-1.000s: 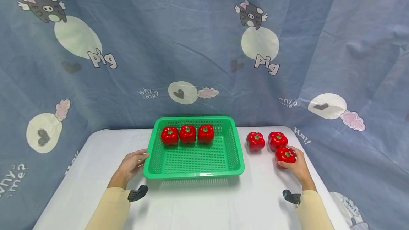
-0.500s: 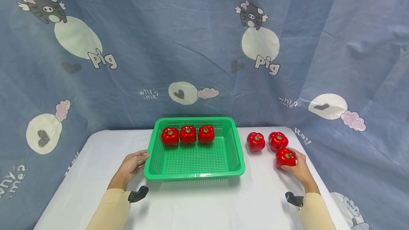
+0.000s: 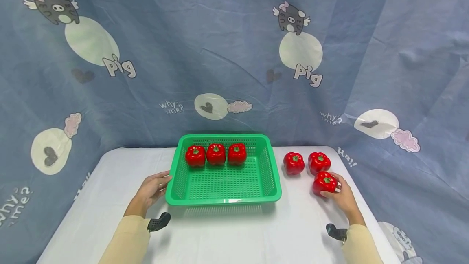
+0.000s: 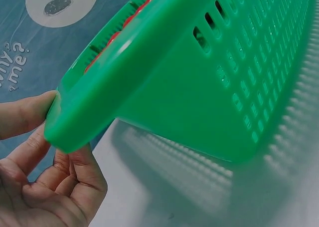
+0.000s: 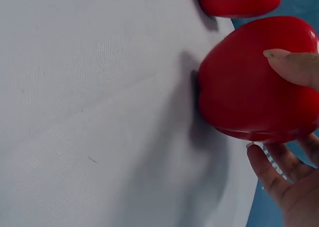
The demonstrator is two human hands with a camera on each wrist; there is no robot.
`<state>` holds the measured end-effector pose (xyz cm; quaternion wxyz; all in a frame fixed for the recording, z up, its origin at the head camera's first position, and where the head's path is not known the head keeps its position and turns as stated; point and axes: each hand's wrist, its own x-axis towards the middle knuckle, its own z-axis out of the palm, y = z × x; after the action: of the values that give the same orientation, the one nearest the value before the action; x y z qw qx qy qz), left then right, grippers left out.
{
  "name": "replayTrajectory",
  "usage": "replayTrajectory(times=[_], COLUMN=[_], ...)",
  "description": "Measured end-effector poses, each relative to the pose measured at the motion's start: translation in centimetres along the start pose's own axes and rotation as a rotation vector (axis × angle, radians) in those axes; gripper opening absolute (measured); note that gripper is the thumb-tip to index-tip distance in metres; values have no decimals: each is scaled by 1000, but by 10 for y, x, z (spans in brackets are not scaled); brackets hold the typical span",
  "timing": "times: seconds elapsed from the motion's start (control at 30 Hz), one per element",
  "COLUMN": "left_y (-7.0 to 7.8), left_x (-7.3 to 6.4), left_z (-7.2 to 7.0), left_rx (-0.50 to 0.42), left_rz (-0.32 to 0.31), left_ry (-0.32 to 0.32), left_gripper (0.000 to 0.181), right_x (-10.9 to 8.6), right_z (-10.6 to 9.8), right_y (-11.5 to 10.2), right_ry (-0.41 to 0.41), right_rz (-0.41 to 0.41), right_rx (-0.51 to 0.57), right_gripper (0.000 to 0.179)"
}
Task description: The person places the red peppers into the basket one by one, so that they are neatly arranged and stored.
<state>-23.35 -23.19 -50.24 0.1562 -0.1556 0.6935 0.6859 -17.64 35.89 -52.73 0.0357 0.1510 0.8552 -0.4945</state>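
My left hand (image 3: 152, 188) grips the left rim of a green plastic basket (image 3: 223, 201). In the left wrist view the thumb lies against the rim's outer corner and the fingers (image 4: 87, 184) curl beneath it. Three red bell peppers stand in a row along the basket's back, the middle one (image 3: 215, 155) between its neighbours. On the table's right side my right hand (image 3: 344, 195) holds another red bell pepper (image 3: 324, 183), stem up. The right wrist view shows the thumb across this bell pepper (image 5: 254, 82) and the fingers under its other side.
Two more red bell peppers stand behind the held one: a left one (image 3: 293, 163) and a right one (image 3: 319, 163) close to it. A white cloth covers the table (image 3: 227, 235). A blue printed curtain (image 3: 234, 72) hangs behind the table.
The bell pepper in my right hand has shifted slightly left and toward me, and the thumb has slid back along its front. The left hand and basket stay in place.
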Motion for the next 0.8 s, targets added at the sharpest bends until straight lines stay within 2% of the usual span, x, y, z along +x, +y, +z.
replayTrajectory(times=[0.23, 0.4, 0.8], left_y=[2, 4, 0], left_x=[0, 0, 1], left_z=[1, 2, 1], left_rx=[19, 16, -8], left_rz=[2, -12, -11], left_ry=[1, 8, 17], left_gripper=[55, 55, 55], right_x=[-4, -8, -8], right_z=[3, 6, 5], right_y=[-11, -22, -63], right_ry=[-25, -41, -111], right_rz=[-51, -49, -137], right_rx=[-14, -18, -48], right_gripper=[88, 89, 86])
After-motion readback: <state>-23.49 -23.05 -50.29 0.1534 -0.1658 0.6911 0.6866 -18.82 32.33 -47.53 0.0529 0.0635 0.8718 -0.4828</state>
